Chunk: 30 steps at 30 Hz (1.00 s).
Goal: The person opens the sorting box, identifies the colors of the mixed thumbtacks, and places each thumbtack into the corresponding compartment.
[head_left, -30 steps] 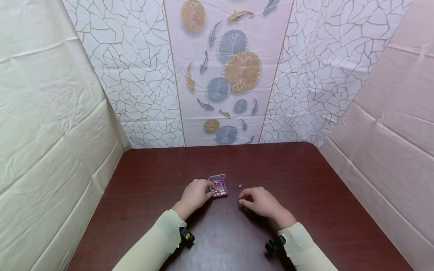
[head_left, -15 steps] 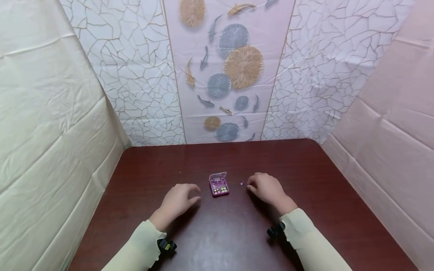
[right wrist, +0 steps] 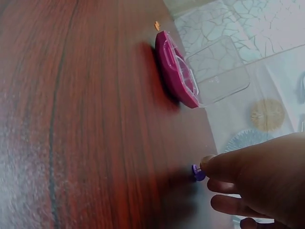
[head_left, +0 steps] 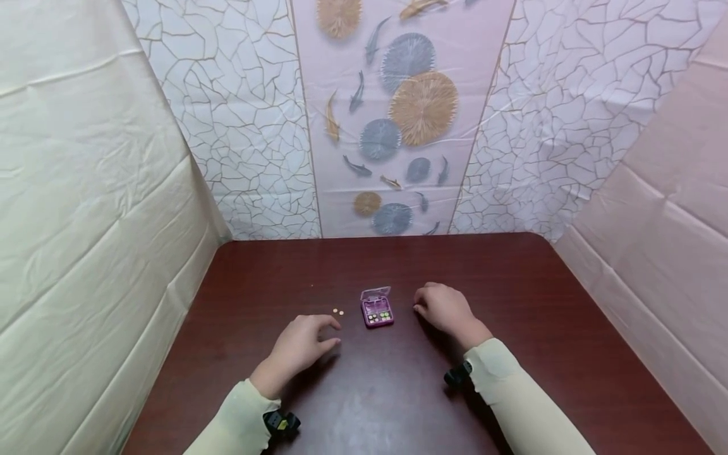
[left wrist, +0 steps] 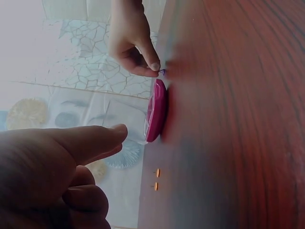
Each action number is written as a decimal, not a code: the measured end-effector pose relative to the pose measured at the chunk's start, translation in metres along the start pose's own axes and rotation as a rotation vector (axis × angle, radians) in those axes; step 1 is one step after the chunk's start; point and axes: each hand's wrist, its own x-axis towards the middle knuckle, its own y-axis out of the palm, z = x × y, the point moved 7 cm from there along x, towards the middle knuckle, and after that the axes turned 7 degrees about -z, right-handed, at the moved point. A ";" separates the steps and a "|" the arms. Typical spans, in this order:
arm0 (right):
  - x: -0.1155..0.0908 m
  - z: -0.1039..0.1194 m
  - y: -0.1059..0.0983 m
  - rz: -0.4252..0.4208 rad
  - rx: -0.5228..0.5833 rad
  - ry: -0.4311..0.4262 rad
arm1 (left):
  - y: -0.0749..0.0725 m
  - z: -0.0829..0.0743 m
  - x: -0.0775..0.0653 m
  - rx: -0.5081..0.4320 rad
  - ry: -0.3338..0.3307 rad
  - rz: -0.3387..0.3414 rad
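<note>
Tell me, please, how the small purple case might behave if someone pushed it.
The purple case would probably slide, not roll: it lies flat on the glossy table. Its raised clear lid looks thin, so may flex or swing.

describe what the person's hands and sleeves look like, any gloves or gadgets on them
Both the left hand and the right hand are bare, with no gloves. The left sleeve and right sleeve are long and pale yellow-green. Each wrist bears a small black device: the left device shows a yellow patch; the right device shows none.
</note>
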 end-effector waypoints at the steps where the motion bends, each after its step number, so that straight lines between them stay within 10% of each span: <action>1: 0.000 0.000 0.000 0.000 -0.007 -0.002 | 0.000 0.001 -0.001 0.001 -0.002 0.002; 30: 0.002 0.009 0.000 -0.020 -0.005 -0.007 | 0.009 0.009 -0.009 -0.057 -0.032 0.054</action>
